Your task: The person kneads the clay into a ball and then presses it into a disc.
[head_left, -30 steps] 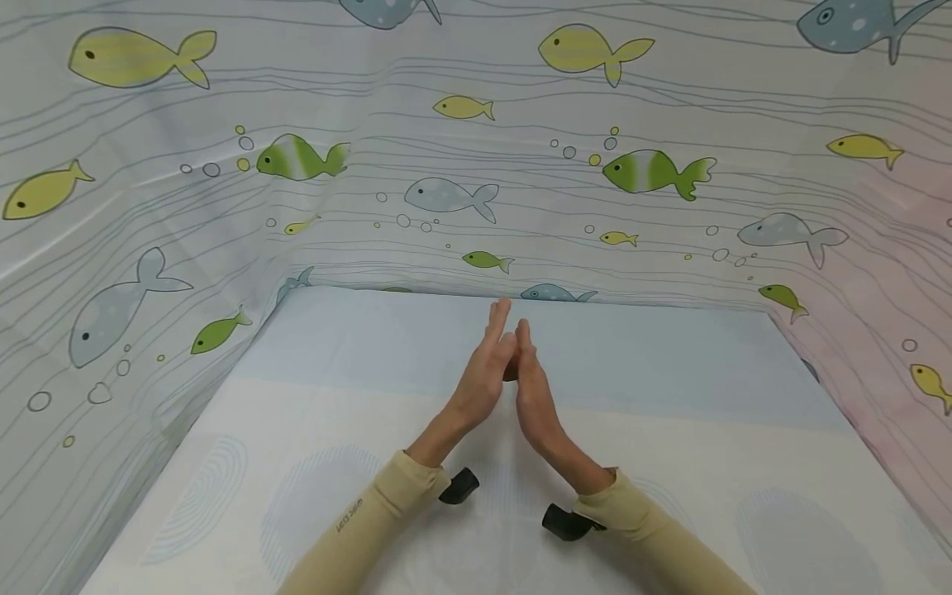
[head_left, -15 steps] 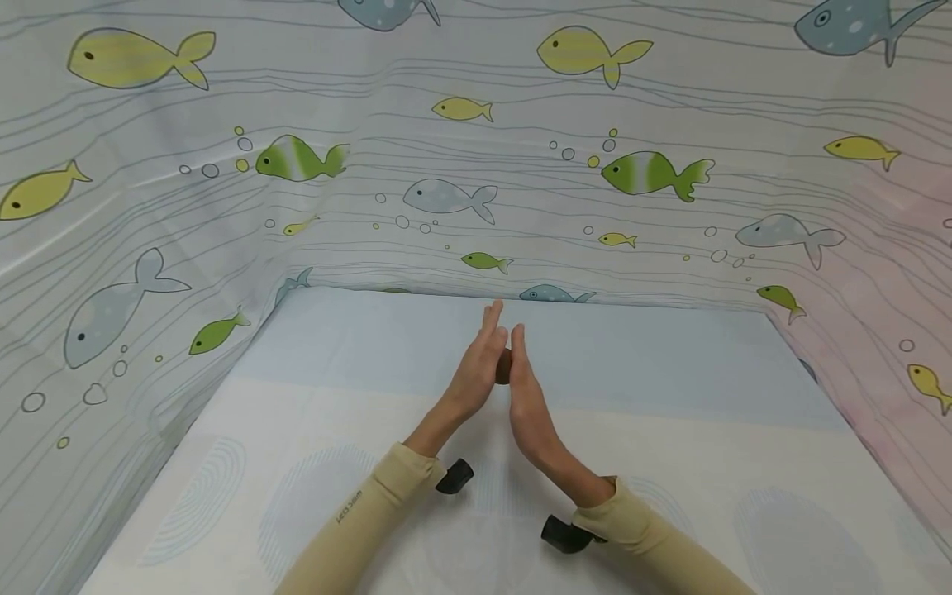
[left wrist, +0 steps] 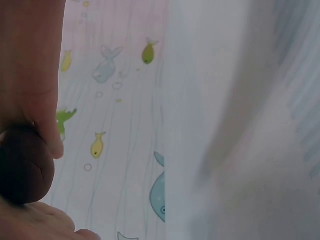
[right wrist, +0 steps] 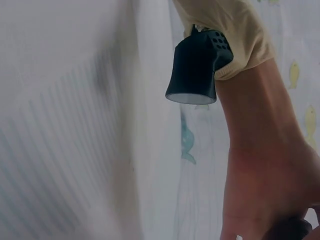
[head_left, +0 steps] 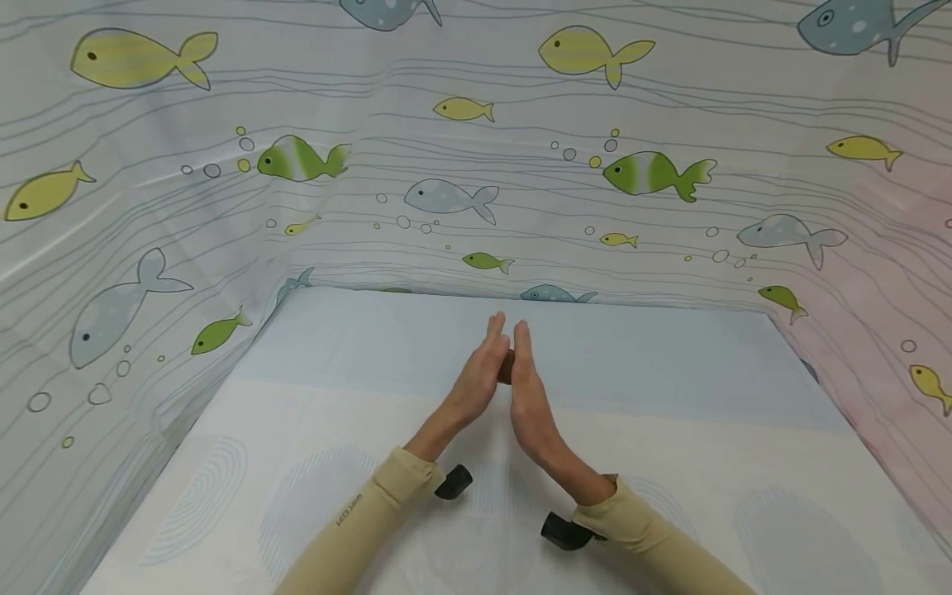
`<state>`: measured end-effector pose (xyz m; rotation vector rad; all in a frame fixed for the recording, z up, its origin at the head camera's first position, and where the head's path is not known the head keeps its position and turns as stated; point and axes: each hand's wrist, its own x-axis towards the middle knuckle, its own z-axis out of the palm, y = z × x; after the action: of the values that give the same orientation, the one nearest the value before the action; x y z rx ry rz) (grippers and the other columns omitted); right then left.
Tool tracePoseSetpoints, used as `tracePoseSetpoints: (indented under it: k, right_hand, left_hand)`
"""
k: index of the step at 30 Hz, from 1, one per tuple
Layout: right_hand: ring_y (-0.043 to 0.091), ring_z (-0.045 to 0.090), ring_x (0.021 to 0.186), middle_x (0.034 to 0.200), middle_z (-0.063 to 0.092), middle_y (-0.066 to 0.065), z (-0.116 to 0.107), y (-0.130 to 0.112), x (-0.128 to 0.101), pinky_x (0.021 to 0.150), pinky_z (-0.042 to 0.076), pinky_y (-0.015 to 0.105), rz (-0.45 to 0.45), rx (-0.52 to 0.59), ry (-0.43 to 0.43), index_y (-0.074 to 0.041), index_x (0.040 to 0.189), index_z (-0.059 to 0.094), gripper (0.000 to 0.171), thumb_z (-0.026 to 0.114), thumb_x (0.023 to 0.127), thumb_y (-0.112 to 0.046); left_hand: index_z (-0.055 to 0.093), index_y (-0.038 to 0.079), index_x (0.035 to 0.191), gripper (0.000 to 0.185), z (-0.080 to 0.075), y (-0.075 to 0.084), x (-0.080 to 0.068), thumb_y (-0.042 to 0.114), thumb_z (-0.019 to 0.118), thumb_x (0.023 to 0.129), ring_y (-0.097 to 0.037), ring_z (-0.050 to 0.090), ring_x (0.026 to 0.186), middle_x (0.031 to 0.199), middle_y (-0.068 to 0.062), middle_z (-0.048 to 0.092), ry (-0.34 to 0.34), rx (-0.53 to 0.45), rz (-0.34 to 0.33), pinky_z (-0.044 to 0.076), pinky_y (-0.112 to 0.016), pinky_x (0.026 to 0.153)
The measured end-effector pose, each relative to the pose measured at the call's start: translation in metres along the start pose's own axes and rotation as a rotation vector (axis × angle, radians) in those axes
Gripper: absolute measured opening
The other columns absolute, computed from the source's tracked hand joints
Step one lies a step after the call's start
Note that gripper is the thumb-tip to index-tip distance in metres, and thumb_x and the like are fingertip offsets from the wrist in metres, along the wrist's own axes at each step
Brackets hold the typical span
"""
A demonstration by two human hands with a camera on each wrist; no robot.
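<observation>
A dark brown rounded lump (head_left: 506, 368), like modelling clay, is squeezed between two upright palms above the far part of the table. My left hand (head_left: 478, 382) presses on it from the left with straight fingers. From the right, my right hand (head_left: 530, 403) lies against it, its fingers extended and pointing away. Close up in the left wrist view, the lump (left wrist: 26, 167) looks smooth, with a crease in its side. At the bottom of the right wrist view, the lump (right wrist: 289, 229) sits dark under the left palm (right wrist: 265, 185). The inner faces of the palms are mostly hidden in the head view.
The table (head_left: 669, 479) has a white and pale blue cover with printed circles. A fish-patterned curtain (head_left: 550, 207) encloses it at the back and sides. Black wrist cameras (head_left: 455, 483) stick out from both beige sleeves (head_left: 364, 521).
Both palms have shifted slightly against each other around the lump. The left fingertips have drawn back a little, and more of the lump shows than one second ago.
</observation>
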<state>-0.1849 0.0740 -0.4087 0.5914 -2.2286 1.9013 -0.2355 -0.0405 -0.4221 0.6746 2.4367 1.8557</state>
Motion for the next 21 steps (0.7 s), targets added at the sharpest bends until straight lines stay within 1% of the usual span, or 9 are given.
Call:
tracePoseSetpoints:
  k: [3, 6, 7, 13, 16, 17, 19, 20, 21]
  right_hand:
    - [0.023, 0.024, 0.146, 0.164, 0.015, 0.009, -0.002, 0.001, 0.002, 0.121, 0.011, 0.049, 0.019, -0.005, 0.018, -0.010, 0.160, 0.001, 0.059, 0.013, 0.110, -0.039]
    - [0.020, 0.009, 0.151, 0.166, 0.007, 0.006, -0.005, 0.003, 0.007, 0.122, 0.003, 0.048, 0.034, -0.015, 0.033, -0.009, 0.160, 0.001, 0.061, 0.012, 0.109, -0.041]
    - [0.020, 0.009, 0.151, 0.166, 0.007, 0.005, -0.006, 0.003, 0.009, 0.122, 0.002, 0.048, 0.034, -0.018, 0.040, -0.009, 0.160, 0.002, 0.061, 0.012, 0.109, -0.041]
    - [0.016, 0.007, 0.151, 0.166, -0.001, 0.000, -0.014, 0.006, 0.019, 0.122, 0.008, 0.047, 0.028, -0.017, 0.066, -0.009, 0.159, 0.000, 0.062, 0.012, 0.109, -0.042]
    - [0.014, 0.007, 0.150, 0.166, 0.001, 0.000, -0.017, 0.007, 0.024, 0.122, 0.008, 0.046, 0.022, -0.034, 0.080, -0.012, 0.160, 0.000, 0.061, 0.013, 0.109, -0.043]
    - [0.016, 0.020, 0.148, 0.164, 0.016, 0.006, -0.018, 0.008, 0.026, 0.120, 0.016, 0.045, 0.025, -0.038, 0.087, -0.014, 0.160, 0.000, 0.061, 0.013, 0.108, -0.044]
    - [0.019, 0.047, 0.128, 0.148, 0.041, 0.015, -0.021, 0.010, 0.028, 0.109, 0.033, 0.042, 0.036, -0.048, 0.102, -0.018, 0.160, 0.001, 0.060, 0.014, 0.108, -0.045]
    - [0.019, 0.056, 0.112, 0.132, 0.052, 0.020, -0.022, 0.011, 0.029, 0.099, 0.041, 0.039, 0.047, -0.049, 0.108, -0.020, 0.160, 0.002, 0.059, 0.014, 0.108, -0.045]
    - [0.019, 0.059, 0.096, 0.115, 0.057, 0.022, -0.023, 0.013, 0.029, 0.087, 0.045, 0.037, 0.059, -0.045, 0.111, -0.022, 0.160, 0.002, 0.058, 0.014, 0.108, -0.045]
  left_hand:
    - [0.008, 0.003, 0.158, 0.072, 0.003, 0.001, -0.002, 0.051, 0.019, 0.105, -0.013, -0.003, 0.152, 0.166, -0.004, 0.002, -0.017, -0.002, -0.003, 0.004, -0.041, 0.123]
    - [0.012, 0.003, 0.158, 0.072, 0.006, 0.001, -0.005, 0.052, 0.018, 0.106, -0.015, -0.003, 0.152, 0.166, -0.003, 0.004, -0.036, -0.001, 0.006, 0.003, -0.042, 0.122]
    - [0.011, 0.002, 0.158, 0.069, 0.006, 0.006, -0.008, 0.048, 0.018, 0.107, -0.018, -0.004, 0.153, 0.166, -0.005, 0.003, -0.053, -0.005, 0.004, 0.003, -0.044, 0.122]
    - [-0.001, 0.003, 0.157, 0.058, 0.009, 0.016, -0.015, 0.029, 0.019, 0.109, -0.021, -0.006, 0.152, 0.165, -0.007, -0.004, -0.137, -0.023, -0.031, 0.004, -0.046, 0.122]
    - [-0.002, 0.009, 0.159, 0.060, 0.013, 0.008, -0.016, 0.033, 0.020, 0.109, -0.016, -0.005, 0.152, 0.165, -0.001, -0.005, -0.128, -0.034, -0.021, 0.005, -0.046, 0.122]
    - [-0.002, 0.010, 0.159, 0.061, 0.014, 0.008, -0.017, 0.036, 0.020, 0.109, -0.015, -0.004, 0.152, 0.165, -0.001, -0.005, -0.126, -0.037, -0.018, 0.005, -0.046, 0.122]
    - [-0.002, 0.010, 0.159, 0.063, 0.015, 0.010, -0.019, 0.039, 0.022, 0.108, -0.014, -0.004, 0.151, 0.165, 0.001, -0.005, -0.124, -0.044, -0.006, 0.007, -0.047, 0.122]
    - [-0.002, 0.011, 0.159, 0.065, 0.016, 0.011, -0.020, 0.041, 0.023, 0.108, -0.014, -0.003, 0.152, 0.165, 0.001, -0.004, -0.122, -0.044, 0.002, 0.007, -0.047, 0.122]
    - [-0.002, 0.011, 0.159, 0.066, 0.016, 0.013, -0.021, 0.043, 0.024, 0.108, -0.013, -0.003, 0.151, 0.165, 0.002, -0.004, -0.120, -0.043, 0.010, 0.008, -0.047, 0.122]
